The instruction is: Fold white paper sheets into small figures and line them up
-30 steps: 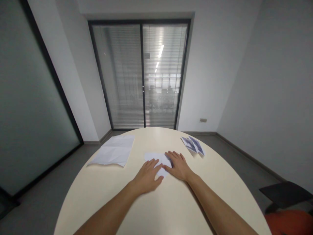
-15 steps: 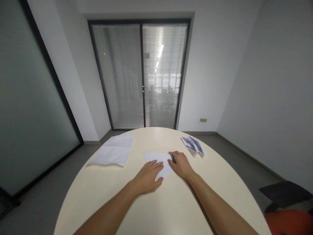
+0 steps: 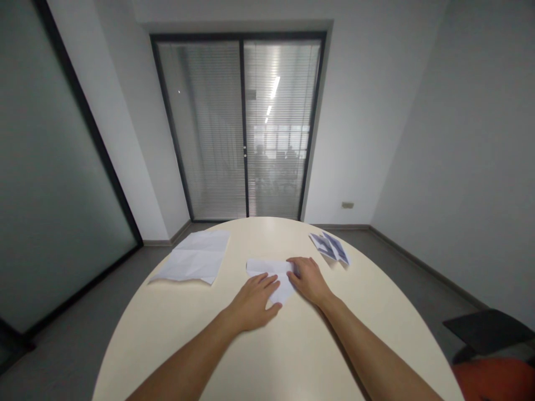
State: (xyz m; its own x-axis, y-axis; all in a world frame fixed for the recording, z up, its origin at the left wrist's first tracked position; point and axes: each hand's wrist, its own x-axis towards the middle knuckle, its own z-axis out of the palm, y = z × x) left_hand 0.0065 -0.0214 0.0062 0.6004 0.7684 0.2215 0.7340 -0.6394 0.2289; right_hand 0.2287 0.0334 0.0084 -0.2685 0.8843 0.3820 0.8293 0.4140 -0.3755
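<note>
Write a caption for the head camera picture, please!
Left hand and right hand rest on a white paper on a round table, creased sheet nearby.

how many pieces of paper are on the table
3: creased sheet at left, folded paper under left hand and right hand, printed paper at right, maybe stacked.
</note>
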